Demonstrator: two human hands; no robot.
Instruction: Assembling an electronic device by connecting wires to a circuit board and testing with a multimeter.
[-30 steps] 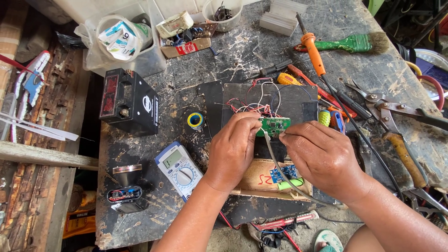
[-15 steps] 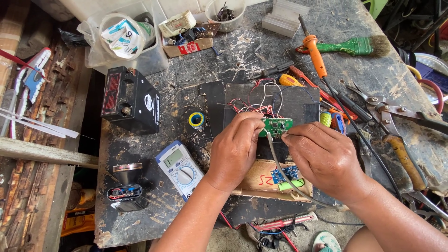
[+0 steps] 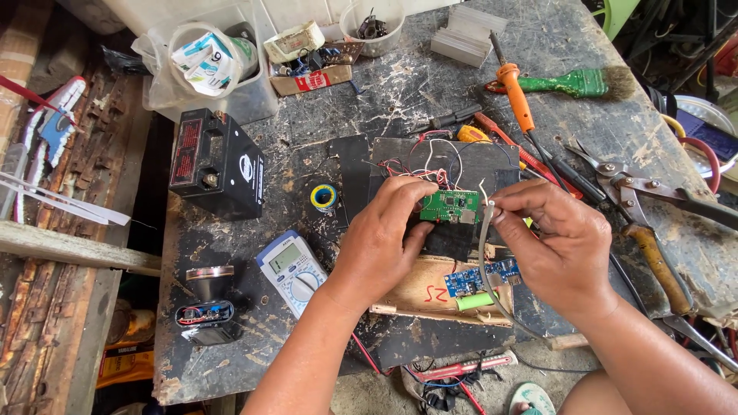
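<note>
Two hands at work over a scarred dark bench. Left hand: fingertips pinching the left edge of a small green circuit board, held just above a black mat. Right hand: thumb and forefinger closed on a thin grey wire, just beside the board's right edge; wire looping down past the wrist. Red, white and black leads trailing from the board's top. Blue modules and a green cylinder on a wooden block, directly below both hands, partly covered by them. Joint between wire and board: too small to make out. Nearby: multimeter, solder spool, black battery, orange-handled soldering iron. Shears cut off at right.
</note>
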